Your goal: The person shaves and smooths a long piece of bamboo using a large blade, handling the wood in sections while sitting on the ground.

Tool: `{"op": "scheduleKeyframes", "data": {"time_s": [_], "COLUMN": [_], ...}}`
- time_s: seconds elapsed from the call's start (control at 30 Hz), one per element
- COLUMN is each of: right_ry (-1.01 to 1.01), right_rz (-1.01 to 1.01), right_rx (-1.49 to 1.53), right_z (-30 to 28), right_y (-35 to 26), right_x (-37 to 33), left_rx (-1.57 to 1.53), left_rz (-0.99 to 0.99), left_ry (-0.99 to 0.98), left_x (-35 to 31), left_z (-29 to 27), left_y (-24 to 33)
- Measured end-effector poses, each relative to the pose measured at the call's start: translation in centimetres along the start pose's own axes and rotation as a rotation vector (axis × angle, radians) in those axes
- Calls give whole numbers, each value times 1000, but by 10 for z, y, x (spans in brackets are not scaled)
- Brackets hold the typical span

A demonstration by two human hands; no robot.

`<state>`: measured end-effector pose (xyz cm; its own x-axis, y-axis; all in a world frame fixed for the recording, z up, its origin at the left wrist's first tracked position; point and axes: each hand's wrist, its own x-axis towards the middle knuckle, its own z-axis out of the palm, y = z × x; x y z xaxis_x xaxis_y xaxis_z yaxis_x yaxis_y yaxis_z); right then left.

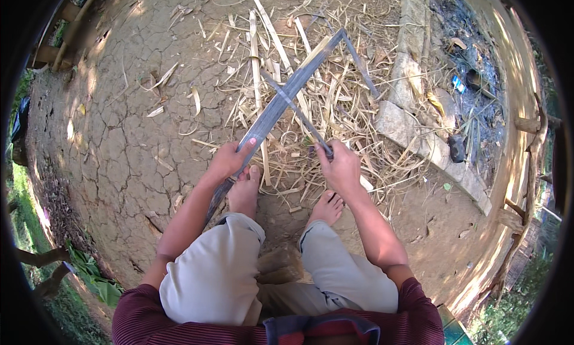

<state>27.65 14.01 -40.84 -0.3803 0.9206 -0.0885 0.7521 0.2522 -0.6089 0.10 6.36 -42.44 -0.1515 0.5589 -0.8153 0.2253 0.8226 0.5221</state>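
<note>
My left hand (230, 158) grips a long flat bamboo slat (281, 100) that runs from beside my left knee up and to the right over the ground. A long-bladed knife (296, 112) is held by its handle in my right hand (338, 165). The blade slants up-left and crosses over the slat about midway. At the slat's far end a thin strip (360, 64) splits off and bends down to the right. Both my bare feet rest on the earth just below my hands.
Bamboo shavings and split strips (269, 58) litter the cracked dirt floor (131, 136) ahead. A low stone edging (412, 130) borders an ash pit (478, 88) at the right. Wooden posts (526, 183) stand along the right rim, green leaves (95, 279) at lower left.
</note>
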Motion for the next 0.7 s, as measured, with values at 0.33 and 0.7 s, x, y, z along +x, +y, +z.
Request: {"op": "scheduleKeyframes", "data": {"time_s": [0.33,0.7], "right_ry": [-352,-383], "right_rz": [-303,-111], "right_rx": [-81,-192], "right_z": [57,59], "right_y": [-16,5], "right_x": [-30,-12], "left_rx": [-177,-42], "left_rz": [-61,-195], "left_ry": [-42,-6], "left_x": [-26,-70], "left_z": [2,-17], "left_y": [-27,-38]}}
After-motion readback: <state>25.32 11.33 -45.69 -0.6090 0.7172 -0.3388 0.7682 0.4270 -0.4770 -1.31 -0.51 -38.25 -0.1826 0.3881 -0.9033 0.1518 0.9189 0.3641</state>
